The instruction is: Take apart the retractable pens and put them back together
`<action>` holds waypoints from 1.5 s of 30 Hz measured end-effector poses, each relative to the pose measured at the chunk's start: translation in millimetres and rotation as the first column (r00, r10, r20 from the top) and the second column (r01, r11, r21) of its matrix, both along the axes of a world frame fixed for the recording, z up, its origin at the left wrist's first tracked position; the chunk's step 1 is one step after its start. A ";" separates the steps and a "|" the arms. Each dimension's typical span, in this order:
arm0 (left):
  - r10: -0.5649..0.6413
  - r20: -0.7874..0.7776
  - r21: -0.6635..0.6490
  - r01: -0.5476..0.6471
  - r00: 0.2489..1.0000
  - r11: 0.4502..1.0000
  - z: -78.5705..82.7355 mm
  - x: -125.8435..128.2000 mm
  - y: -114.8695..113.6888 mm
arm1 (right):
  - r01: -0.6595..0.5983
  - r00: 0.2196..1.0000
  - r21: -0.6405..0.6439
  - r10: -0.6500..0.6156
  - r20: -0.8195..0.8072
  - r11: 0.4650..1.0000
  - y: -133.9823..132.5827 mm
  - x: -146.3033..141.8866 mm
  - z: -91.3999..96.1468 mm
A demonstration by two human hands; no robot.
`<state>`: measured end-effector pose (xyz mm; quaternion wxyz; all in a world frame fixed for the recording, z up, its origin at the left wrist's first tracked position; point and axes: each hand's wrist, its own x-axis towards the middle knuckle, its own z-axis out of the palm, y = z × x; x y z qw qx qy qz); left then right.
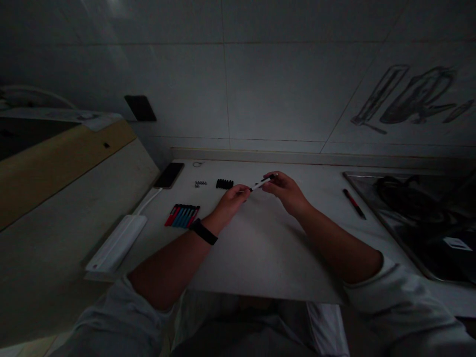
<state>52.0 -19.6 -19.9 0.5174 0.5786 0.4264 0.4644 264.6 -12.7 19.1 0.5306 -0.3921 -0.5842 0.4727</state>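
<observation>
— What is pinched between the left grip (232,198) and the right grip (284,191)?
— A pen (260,183) of what looks like smooth plastic. Under both grips, a pale, matt, smooth worktop (260,258) is seen.
— And left of the left grip?
— A row of pens (182,216) in shiny red and blue plastic is laid out. Beyond it, a phone (169,175) with a glossy face is seen. Small parts (200,183) with a metallic glint are noted nearby. A matt black wristband (203,231) is worn behind that grip.
— Right of the right grip?
— A tray (366,184) of dull metal is found.
</observation>
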 end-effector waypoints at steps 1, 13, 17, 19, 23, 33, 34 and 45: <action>-0.025 -0.009 0.009 0.025 1.000 1.000 0.3 1.9 -3.1 | 0.002 1.000 -0.013 -0.003 -0.024 1.000 -2.3 -2.0 0.8; -0.101 -0.186 0.174 0.134 0.977 0.976 13.4 -1.3 -13.6 | 0.212 0.975 -0.052 -0.215 -0.060 0.976 9.7 15.3 0.4; -0.066 -0.164 0.137 0.089 0.984 0.987 6.4 -4.0 -5.9 | 0.229 0.973 -0.014 -0.229 -0.041 0.973 15.7 24.6 0.8; -0.063 -0.172 0.134 0.086 0.983 0.987 4.3 -4.5 -4.0 | 0.220 0.974 -0.018 -0.221 -0.040 0.975 17.7 27.0 0.3; -0.063 -0.193 0.136 0.090 0.979 0.987 4.2 -5.3 -4.2 | 0.226 0.973 0.000 -0.226 -0.055 0.974 19.6 29.4 0.7; -0.057 -0.134 0.096 0.070 0.989 0.993 5.5 -5.7 -4.6 | 0.215 0.975 0.005 -0.215 -0.064 0.977 20.3 30.0 2.5; -0.055 -0.141 0.099 0.069 0.989 0.993 5.9 -5.8 -4.7 | 0.212 0.976 0.007 -0.211 -0.059 0.977 20.5 30.5 2.1; -0.062 -0.149 0.095 0.077 0.987 0.992 7.2 -6.0 -3.9 | 0.238 0.969 0.011 -0.237 -0.074 0.971 27.0 39.8 0.6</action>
